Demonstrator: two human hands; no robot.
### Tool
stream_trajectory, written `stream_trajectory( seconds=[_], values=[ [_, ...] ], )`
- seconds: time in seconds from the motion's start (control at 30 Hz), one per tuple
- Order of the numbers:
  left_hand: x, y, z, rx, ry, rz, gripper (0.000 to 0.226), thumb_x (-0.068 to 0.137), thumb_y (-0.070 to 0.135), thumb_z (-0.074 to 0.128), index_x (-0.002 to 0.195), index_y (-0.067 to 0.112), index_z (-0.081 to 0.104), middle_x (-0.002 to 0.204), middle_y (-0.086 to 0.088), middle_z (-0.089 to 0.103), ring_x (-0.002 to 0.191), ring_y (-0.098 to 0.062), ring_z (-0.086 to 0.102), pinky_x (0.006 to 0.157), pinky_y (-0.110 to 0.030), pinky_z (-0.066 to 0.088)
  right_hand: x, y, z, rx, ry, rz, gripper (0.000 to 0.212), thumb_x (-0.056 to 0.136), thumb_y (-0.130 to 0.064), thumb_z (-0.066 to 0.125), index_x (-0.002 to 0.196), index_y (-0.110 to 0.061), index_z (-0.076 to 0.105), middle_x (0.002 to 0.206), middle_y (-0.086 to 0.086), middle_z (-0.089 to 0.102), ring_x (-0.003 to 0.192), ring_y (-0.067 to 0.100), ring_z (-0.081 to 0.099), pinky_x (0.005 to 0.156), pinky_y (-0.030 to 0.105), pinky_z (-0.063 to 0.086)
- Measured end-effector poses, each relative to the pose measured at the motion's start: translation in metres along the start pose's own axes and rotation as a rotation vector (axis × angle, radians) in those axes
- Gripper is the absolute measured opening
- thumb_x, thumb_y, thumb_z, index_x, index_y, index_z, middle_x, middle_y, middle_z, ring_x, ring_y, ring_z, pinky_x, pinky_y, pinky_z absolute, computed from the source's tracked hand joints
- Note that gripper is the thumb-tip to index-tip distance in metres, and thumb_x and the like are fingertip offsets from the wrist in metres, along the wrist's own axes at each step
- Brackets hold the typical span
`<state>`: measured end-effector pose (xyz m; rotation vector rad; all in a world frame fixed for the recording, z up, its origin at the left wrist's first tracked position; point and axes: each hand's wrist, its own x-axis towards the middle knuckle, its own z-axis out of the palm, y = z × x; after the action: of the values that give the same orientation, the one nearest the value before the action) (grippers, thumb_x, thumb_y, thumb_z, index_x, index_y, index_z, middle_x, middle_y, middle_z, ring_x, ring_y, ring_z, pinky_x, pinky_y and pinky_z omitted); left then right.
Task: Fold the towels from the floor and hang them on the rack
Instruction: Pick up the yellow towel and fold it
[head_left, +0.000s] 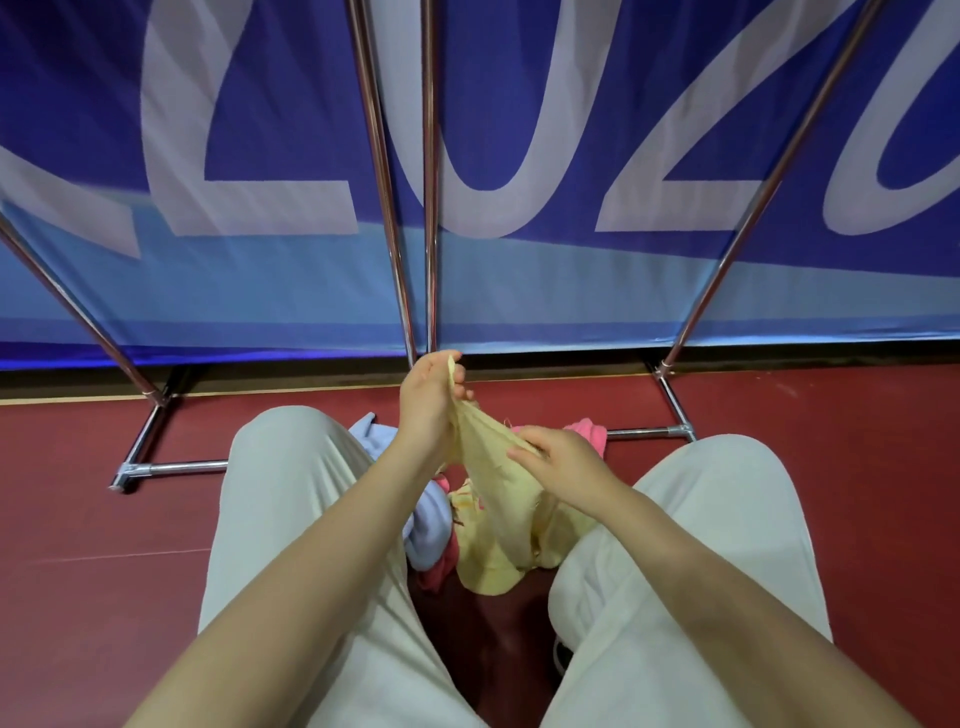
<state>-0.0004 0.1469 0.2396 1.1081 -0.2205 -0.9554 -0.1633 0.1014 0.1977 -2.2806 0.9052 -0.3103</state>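
Head view shows a person squatting on the dark red floor (831, 467), knees apart, in front of a chrome metal rack (428, 182). The left hand (428, 400) is raised and pinches one corner of a pale yellow cloth towel (498, 499), and the right hand (563, 462) grips its edge lower down. The towel's other end lies on the heap between the knees, on a light blue towel (428, 519) and a bright pink towel (587, 434). It is not yet spread, so folding has probably only begun. The grip on the corner looks small; the cloth could slip if pulled sharply. The hanging part could also drag the other towels or become twisted, which would make the fold uneven.
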Motion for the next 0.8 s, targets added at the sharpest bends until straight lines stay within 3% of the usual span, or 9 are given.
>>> stream_trajectory(
  seconds=[0.07, 0.2, 0.3, 0.4, 0.5, 0.63, 0.73, 0.8],
  values=[
    [0.008, 0.004, -0.003, -0.038, 0.021, -0.009, 0.024, 0.096, 0.002, 0.039, 0.077, 0.014, 0.048, 0.049, 0.007, 0.039, 0.04, -0.006, 0.029, 0.038, -0.016, 0.028, 0.0, 0.013, 0.009, 0.047, -0.026, 0.023, 0.038, 0.093, -0.027, 0.059, 0.06, -0.028, 0.042, 0.054, -0.009, 0.037, 0.055, 0.005, 0.038, 0.061, 0.026, 0.03],
    [0.021, 0.014, -0.014, 0.161, 0.129, 0.133, 0.028, 0.093, 0.002, 0.034, 0.072, 0.016, 0.047, 0.049, 0.007, 0.035, 0.043, -0.008, 0.026, 0.04, -0.018, 0.023, -0.003, 0.043, 0.015, 0.1, -0.061, 0.156, 0.043, 0.086, -0.039, 0.066, 0.064, -0.006, 0.05, 0.062, 0.002, 0.045, 0.06, 0.012, 0.041, 0.062, 0.035, 0.034],
    [0.024, 0.019, -0.023, 0.287, 0.235, 0.192, 0.026, 0.095, 0.008, 0.038, 0.076, 0.018, 0.052, 0.055, 0.003, 0.037, 0.043, -0.007, 0.03, 0.043, -0.02, 0.027, -0.01, 0.051, 0.007, 0.227, -0.061, 0.229, 0.037, 0.082, -0.036, 0.072, 0.075, -0.001, 0.063, 0.071, 0.004, 0.055, 0.066, 0.011, 0.049, 0.065, 0.028, 0.037],
    [0.03, 0.017, -0.035, 0.385, 0.272, 0.221, 0.022, 0.094, 0.015, 0.043, 0.077, 0.021, 0.056, 0.06, 0.002, 0.043, 0.051, -0.013, 0.037, 0.053, -0.028, 0.034, -0.018, 0.048, -0.003, 0.363, -0.034, 0.247, 0.02, 0.082, -0.025, 0.073, 0.081, -0.006, 0.07, 0.077, -0.002, 0.062, 0.069, 0.0, 0.054, 0.066, 0.012, 0.039],
    [0.03, 0.01, -0.042, 0.569, 0.234, 0.248, 0.021, 0.092, 0.026, 0.056, 0.072, 0.023, 0.055, 0.066, 0.002, 0.053, 0.065, -0.019, 0.048, 0.066, -0.035, 0.041, -0.023, 0.045, -0.012, 0.439, 0.032, 0.241, 0.004, 0.084, -0.017, 0.071, 0.08, -0.015, 0.07, 0.082, -0.009, 0.066, 0.073, -0.009, 0.057, 0.07, 0.007, 0.04],
    [0.03, -0.001, -0.044, 0.685, 0.156, 0.24, 0.013, 0.089, 0.023, 0.062, 0.076, 0.021, 0.063, 0.077, 0.008, 0.064, 0.063, -0.01, 0.051, 0.07, -0.032, 0.043, -0.022, 0.044, -0.019, 0.482, 0.15, 0.278, 0.002, 0.085, -0.016, 0.069, 0.083, -0.017, 0.07, 0.085, -0.012, 0.065, 0.08, -0.005, 0.057, 0.069, 0.004, 0.039],
    [0.03, -0.005, -0.044, 0.752, 0.116, 0.26, 0.01, 0.09, 0.019, 0.06, 0.083, 0.016, 0.065, 0.079, 0.005, 0.065, 0.061, -0.009, 0.05, 0.068, -0.031, 0.041, -0.024, 0.046, -0.019, 0.399, 0.062, 0.226, 0.004, 0.083, -0.013, 0.071, 0.087, -0.012, 0.071, 0.089, -0.01, 0.067, 0.081, -0.009, 0.058, 0.071, 0.003, 0.038],
    [0.03, -0.002, -0.043, 0.774, 0.114, 0.295, 0.012, 0.092, 0.018, 0.056, 0.084, 0.014, 0.065, 0.074, 0.004, 0.062, 0.06, -0.012, 0.05, 0.067, -0.031, 0.041, -0.027, 0.05, -0.016, 0.263, -0.05, 0.182, 0.01, 0.08, -0.021, 0.075, 0.086, -0.026, 0.07, 0.094, -0.013, 0.068, 0.087, -0.008, 0.059, 0.075, 0.009, 0.04]
  ],
)
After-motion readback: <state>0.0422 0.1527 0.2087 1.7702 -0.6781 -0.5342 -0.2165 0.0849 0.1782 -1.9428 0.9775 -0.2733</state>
